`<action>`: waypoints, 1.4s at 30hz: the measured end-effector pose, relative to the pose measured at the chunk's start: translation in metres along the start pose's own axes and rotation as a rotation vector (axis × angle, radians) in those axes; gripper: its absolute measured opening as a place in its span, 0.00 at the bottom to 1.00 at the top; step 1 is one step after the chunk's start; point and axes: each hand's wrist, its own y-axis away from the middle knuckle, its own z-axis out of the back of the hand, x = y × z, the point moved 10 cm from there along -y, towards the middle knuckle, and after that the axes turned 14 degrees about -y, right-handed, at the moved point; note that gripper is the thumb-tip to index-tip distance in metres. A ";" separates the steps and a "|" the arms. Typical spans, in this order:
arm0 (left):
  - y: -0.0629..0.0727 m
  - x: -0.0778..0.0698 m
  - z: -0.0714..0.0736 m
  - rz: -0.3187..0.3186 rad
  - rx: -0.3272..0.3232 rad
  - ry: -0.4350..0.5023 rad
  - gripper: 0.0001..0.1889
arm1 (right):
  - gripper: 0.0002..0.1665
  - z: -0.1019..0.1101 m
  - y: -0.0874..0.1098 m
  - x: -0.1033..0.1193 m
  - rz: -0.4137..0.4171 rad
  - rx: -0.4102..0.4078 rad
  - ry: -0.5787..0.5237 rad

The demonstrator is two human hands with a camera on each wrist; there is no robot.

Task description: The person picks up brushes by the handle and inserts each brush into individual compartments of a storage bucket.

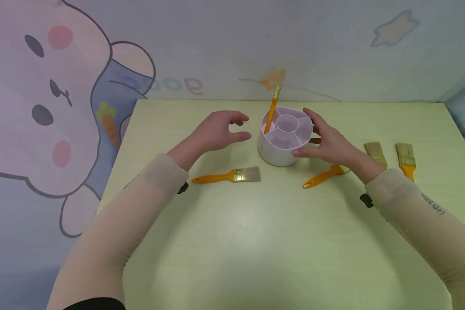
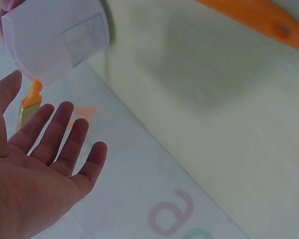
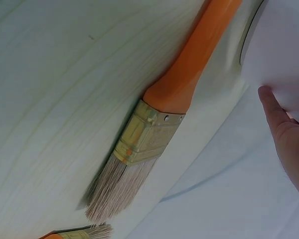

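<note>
- Near the back of a pale table [image 1: 232,254]: white compartmented holder [image 1: 277,154], an orange-handled brush [image 1: 273,110] leaning inside, bristles up.
- Right hand [image 1: 329,140]: grips the holder's right side.
- Left hand [image 1: 218,130]: empty, fingers relaxed, beside the holder.
- Second brush [image 1: 224,175] lies left; more brushes [image 1: 321,176] right.

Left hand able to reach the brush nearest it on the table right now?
Likely yes: the left hand holds nothing, and that brush lies close by on the table with nothing visible covering it.
</note>
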 end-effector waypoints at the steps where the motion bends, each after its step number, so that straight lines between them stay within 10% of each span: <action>1: 0.003 0.001 -0.002 -0.007 0.018 -0.030 0.29 | 0.73 0.000 0.000 0.000 -0.001 -0.001 0.002; 15: 0.040 0.013 -0.052 -0.057 0.166 -0.343 0.29 | 0.72 0.002 0.003 -0.002 -0.001 -0.026 0.008; 42: 0.061 0.008 -0.080 -0.148 -0.039 -0.559 0.13 | 0.72 0.003 0.007 -0.004 0.004 -0.017 0.011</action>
